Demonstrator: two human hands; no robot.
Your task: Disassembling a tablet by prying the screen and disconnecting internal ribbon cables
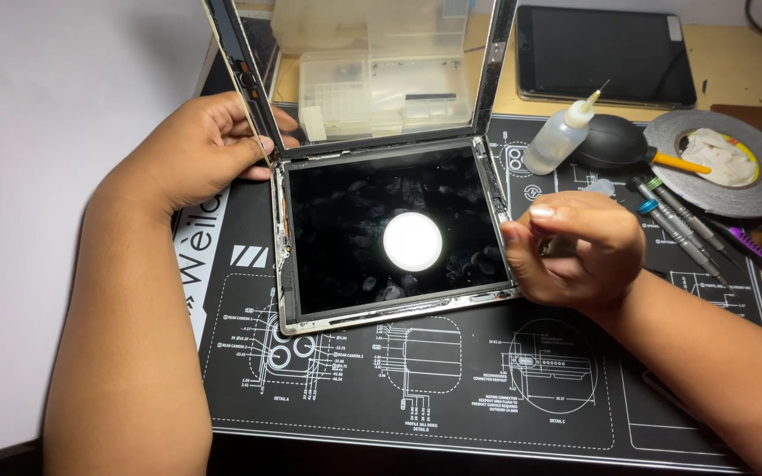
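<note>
- Black printed rubber work mat (pixel 451 388) under opened silver-framed tablet (pixel 381 234).
- Left hand (pixel 209 150) pinches lifted glass front panel (pixel 363 70) at tablet's left corner.
- Right hand (pixel 575 251) curled at tablet's right edge; grip unclear.
- Right of tablet: clear plastic squeeze bottle (pixel 557 137), grey tape roll (pixel 720 163), metal screwdrivers (pixel 676 220).

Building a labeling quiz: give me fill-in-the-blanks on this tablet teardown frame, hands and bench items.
1. The left hand holds the raised glass panel by its ____ edge.
2. The right hand rests at the ____ edge of the tablet body.
3. The dark screen reflects one round ____ light.
4. The squeeze bottle lies against a black rubber ____, beside a roll of tape.

Missing words: left; right; white; air blower
</note>
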